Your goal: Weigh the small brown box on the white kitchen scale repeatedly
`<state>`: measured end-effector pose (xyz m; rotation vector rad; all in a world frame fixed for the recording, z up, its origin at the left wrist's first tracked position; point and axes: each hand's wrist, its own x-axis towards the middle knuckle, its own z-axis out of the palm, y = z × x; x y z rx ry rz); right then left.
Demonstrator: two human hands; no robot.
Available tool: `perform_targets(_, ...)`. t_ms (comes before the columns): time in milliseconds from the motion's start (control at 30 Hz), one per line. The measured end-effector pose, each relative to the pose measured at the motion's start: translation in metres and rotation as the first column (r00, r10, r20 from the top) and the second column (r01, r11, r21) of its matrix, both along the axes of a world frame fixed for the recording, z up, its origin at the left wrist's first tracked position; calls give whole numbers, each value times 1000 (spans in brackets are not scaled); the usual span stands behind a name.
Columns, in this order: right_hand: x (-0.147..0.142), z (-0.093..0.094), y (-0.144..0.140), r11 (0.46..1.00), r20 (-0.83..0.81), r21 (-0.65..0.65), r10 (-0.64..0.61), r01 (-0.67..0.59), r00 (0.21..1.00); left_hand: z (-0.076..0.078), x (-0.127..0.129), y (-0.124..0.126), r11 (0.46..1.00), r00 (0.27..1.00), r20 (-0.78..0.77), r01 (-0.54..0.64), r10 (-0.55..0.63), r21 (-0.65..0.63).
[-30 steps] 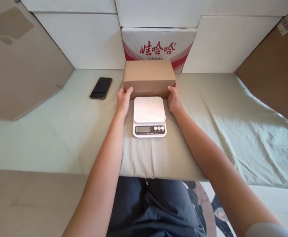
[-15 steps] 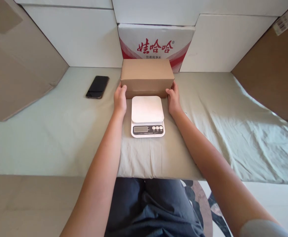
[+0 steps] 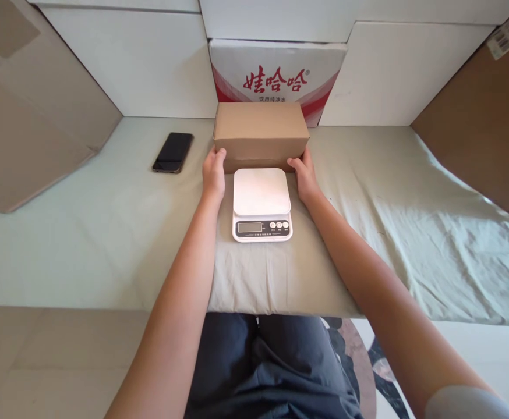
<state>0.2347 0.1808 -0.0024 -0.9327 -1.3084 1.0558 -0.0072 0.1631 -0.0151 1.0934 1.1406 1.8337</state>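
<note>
Fingers of both hands press against the two ends of a brown cardboard box, holding it between them: the left hand grips the near left corner, the right hand the near right corner. The box sits on a pale green cloth, just behind a white kitchen scale that lies between the wrists. A black phone lies on the cloth to the left, well apart. Behind the box stands a white carton with red lettering.
</note>
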Motion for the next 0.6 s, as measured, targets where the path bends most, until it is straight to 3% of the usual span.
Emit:
perform_targets(267,-1,6,-5,1000,14,-15,11,-11,1000,2,3,-3,1000,1000,-10,-27,27,6)
perform_targets(367,-2,7,-8,999,27,42,3,-4,1000,7,4,-7,999,999,-13,-42,42,5)
perform_targets(500,-3,10,-5,981,67,193,6,-19,998,23,2,-17,994,996,-35,-79,82,74)
perform_targets(600,1,19,-10,964,143,263,1,-39,990,41,2,-41,988,993,-71,-86,95,129)
